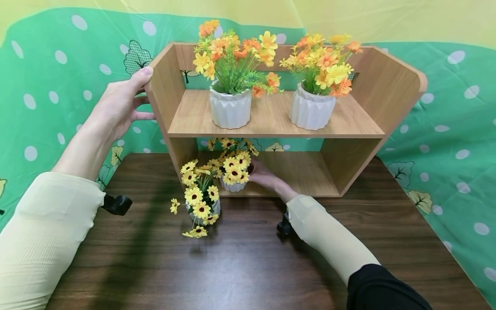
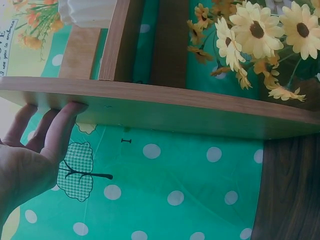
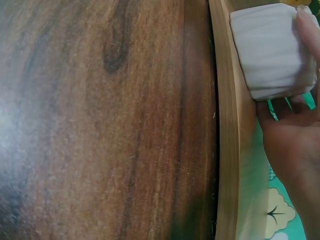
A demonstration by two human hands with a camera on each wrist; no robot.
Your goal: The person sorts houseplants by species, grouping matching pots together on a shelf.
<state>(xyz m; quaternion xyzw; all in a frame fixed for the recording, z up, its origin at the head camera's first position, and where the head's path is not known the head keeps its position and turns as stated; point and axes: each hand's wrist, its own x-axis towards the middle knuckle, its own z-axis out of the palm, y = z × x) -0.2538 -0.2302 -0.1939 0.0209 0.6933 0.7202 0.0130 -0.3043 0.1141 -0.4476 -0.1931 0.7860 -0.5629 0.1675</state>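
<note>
My left hand [image 1: 122,103] is at the left side panel of a wooden two-tier shelf [image 1: 277,136]. Its thumb rests on the panel's upper front corner, while fairly straight fingers [image 2: 59,131] touch the outer face. On the lower tier, my right hand [image 3: 295,137] grips a white ribbed pot [image 3: 272,52], thumb on one side and fingers around the other. Yellow dark-centred artificial flowers [image 1: 234,168] rise from it and partly hide the hand in the head view. A second potted yellow flower [image 1: 199,200] stands on the table just before the shelf's left end.
Two white pots with orange and yellow flowers stand on the upper tier, a left one [image 1: 231,110] and a right one [image 1: 312,112]. The shelf stands on a dark wooden table [image 1: 240,258]. A green dotted cloth [image 1: 50,116] hangs behind.
</note>
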